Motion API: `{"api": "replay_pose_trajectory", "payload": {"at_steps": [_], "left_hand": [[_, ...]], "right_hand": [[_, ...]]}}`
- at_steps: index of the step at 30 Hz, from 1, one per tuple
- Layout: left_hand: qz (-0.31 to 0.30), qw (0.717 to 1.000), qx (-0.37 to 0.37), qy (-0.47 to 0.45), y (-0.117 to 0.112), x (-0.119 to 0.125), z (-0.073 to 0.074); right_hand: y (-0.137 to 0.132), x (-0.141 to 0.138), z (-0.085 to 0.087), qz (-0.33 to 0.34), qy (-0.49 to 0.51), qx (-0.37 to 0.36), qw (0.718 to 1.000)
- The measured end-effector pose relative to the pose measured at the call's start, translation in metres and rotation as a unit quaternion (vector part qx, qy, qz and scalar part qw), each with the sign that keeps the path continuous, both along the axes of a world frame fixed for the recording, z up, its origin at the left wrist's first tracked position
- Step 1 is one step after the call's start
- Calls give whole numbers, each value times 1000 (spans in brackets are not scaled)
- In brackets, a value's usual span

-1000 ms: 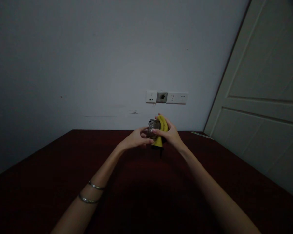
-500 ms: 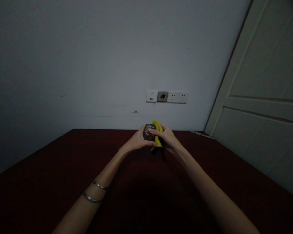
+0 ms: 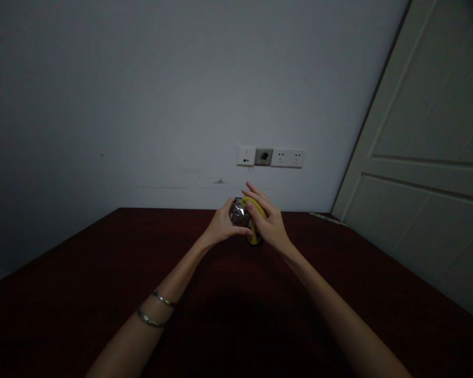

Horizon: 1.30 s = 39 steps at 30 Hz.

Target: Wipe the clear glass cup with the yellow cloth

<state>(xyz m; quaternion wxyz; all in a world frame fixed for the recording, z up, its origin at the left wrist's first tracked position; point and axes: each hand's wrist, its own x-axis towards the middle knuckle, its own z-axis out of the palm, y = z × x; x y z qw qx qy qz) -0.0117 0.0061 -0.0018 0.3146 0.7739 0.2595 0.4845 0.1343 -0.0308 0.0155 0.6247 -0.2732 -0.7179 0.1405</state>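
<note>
My left hand (image 3: 223, 227) is closed round a small, shiny see-through container (image 3: 239, 215), perhaps of glass, held up above the far part of the table. Its fingers go behind the container and the thumb lies along its lower front. A yellow cloth (image 3: 255, 240) with a dark edge is pinched in my right hand (image 3: 271, 224) and pressed to the container's right side. The right thumb rests on the cloth, while some fingers stretch up behind it. The container's right side is hidden by cloth and fingers.
A dark red table (image 3: 173, 252) reaches back to a pale wall (image 3: 181, 105). Sockets and a switch form a panel (image 3: 287, 158) on the wall, just beyond my hands. At the right stands a pale panelled door (image 3: 425, 199). A thin flat strip (image 3: 328, 218) lies at the table's back right edge.
My right hand has shifted over the cloth, with its fingers now raised and stretched. The cloth is more bunched, and its hanging dark end no longer shows. My left hand keeps hold of the container.
</note>
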Motion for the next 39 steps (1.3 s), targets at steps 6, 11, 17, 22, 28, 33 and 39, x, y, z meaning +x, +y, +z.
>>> {"api": "replay_pose_trajectory", "payload": {"at_steps": [6,11,17,22,28,33,39], "left_hand": [[-32,998,40,34,-9,1,8],[-24,998,58,29,-5,-1,6],[-42,997,69,8,-7,-2,6],[-32,995,80,57,-13,-2,11],[11,990,102,92,-9,-4,7],[11,984,127,125,-11,-6,11],[9,966,191,174,-10,-5,16]], "right_hand": [[11,12,0,29,52,-44,997],[-1,11,5,28,-3,18,999],[-3,11,7,49,22,-20,998],[9,14,2,78,71,-123,987],[-6,11,6,6,-52,23,998],[-14,14,11,-9,-152,61,987],[4,20,5,1,-32,-44,998]]}}
